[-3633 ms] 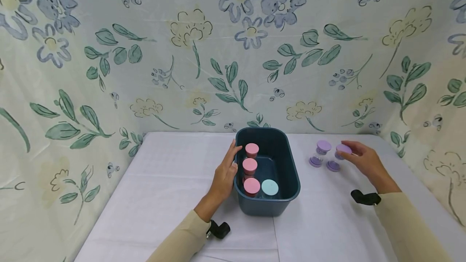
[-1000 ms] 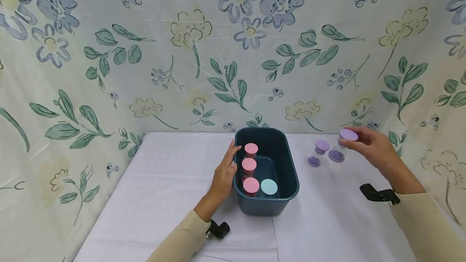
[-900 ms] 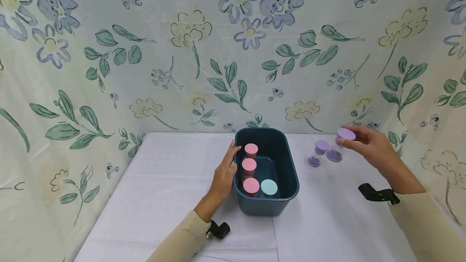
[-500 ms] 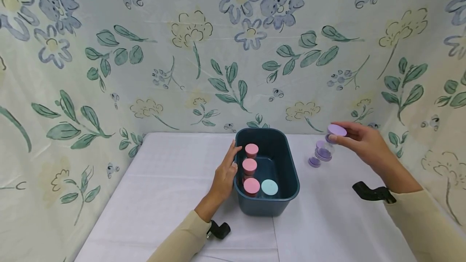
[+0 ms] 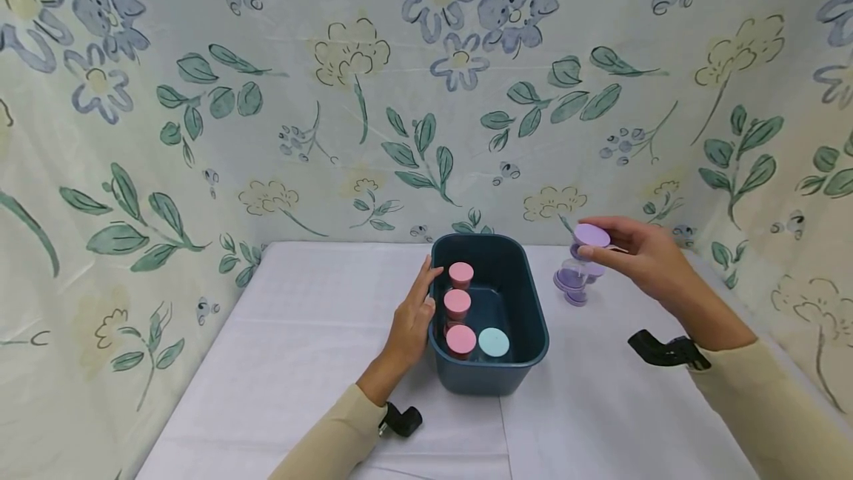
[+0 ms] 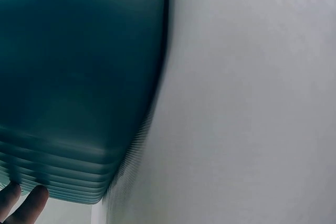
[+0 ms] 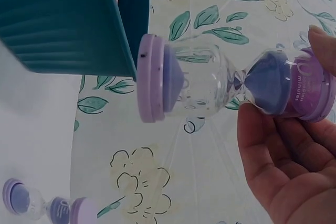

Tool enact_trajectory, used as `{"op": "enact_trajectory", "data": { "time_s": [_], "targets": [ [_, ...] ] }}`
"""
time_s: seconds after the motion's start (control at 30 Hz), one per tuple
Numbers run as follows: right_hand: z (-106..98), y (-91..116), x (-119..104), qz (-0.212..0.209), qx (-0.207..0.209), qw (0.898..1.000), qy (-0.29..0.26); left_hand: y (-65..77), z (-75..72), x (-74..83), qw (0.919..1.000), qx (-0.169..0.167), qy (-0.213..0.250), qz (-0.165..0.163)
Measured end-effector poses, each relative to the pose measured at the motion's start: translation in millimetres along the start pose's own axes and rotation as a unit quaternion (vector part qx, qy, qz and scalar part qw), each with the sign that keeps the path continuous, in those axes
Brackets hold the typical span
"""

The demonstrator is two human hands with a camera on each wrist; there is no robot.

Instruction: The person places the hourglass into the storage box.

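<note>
My right hand [image 5: 643, 258] pinches a purple sand timer [image 5: 591, 237] by its top end, thumb on the near side, and carries it above the table. In the right wrist view the held sand timer [image 7: 202, 80] shows purple caps, clear bulbs and purple sand. A second purple sand timer [image 5: 596, 270] stands on the table, partly hidden behind it. My left hand [image 5: 408, 321] rests with extended fingers along the left wall of a dark teal bin [image 5: 486, 381]; fingertips [image 6: 34, 203] touch its side in the left wrist view.
Inside the bin, three pink-topped sand timers [image 5: 457, 304] stand in a row along the left wall. A light-blue-topped one [image 5: 494, 342] stands at the near right. White cloth [image 5: 320, 317] covers the table, and a floral curtain [image 5: 300, 132] hangs behind.
My right hand has picked up one purple sand timer, lifted it and moved it left, past the front of the standing one. My left hand has stayed at the bin.
</note>
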State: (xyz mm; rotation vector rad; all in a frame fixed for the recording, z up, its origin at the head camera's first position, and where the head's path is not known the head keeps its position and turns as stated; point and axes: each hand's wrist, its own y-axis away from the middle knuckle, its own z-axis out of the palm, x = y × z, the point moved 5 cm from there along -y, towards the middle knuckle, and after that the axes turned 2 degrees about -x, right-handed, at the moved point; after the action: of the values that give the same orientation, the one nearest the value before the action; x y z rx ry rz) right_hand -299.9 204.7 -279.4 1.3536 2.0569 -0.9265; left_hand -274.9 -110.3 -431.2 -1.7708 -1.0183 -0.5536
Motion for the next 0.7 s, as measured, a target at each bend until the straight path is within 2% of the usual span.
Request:
{"op": "enact_trajectory", "data": {
  "time_s": [0.4, 0.57, 0.7],
  "targets": [
    [21, -5, -22, -0.024, -0.038, 0.999, 0.002, -1.3, -0.1, 0.2, 1.0000, 0.000, -0.003, -0.002],
    [28, -8, -25, -0.013, -0.045, 0.999, -0.013, -1.4, -0.1, -0.3, 1.0000, 0.001, -0.006, -0.002],
    [36, -9, -29, -0.028, -0.057, 0.998, -0.026, -0.7, 0.0, -0.9, 1.0000, 0.001, -0.005, -0.004]
  ]
}}
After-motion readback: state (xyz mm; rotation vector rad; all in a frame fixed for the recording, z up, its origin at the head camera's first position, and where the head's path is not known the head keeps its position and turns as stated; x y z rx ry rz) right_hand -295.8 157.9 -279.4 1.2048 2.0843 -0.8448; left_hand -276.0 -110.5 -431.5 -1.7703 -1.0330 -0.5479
